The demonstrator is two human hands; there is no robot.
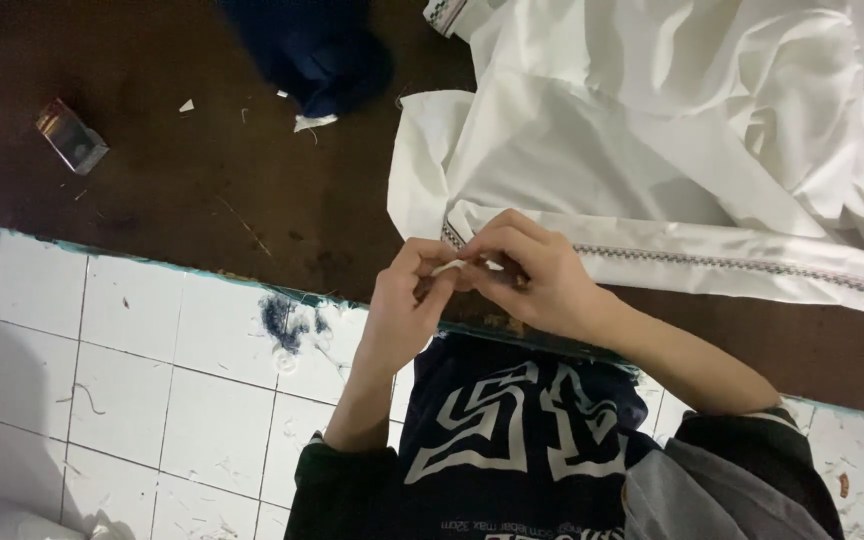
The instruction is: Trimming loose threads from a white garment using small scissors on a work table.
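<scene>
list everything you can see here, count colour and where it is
white garment: one, white with a dark patterned trim band, spread over the dark surface at upper right, its near edge at the hands
small white piece: one, white, pinched between the fingers of both hands; too small to tell what it is
dark blue cloth: one, bunched at top centre
small box: one, silvery, lying at upper left on the dark surface
dark surface: one, brown, across the upper half
tiled floor: white tiles littered with thread scraps, lower left
blue thread tuft: one, on a tile by the edge
left hand: one, at centre
right hand: one, at centre
</scene>
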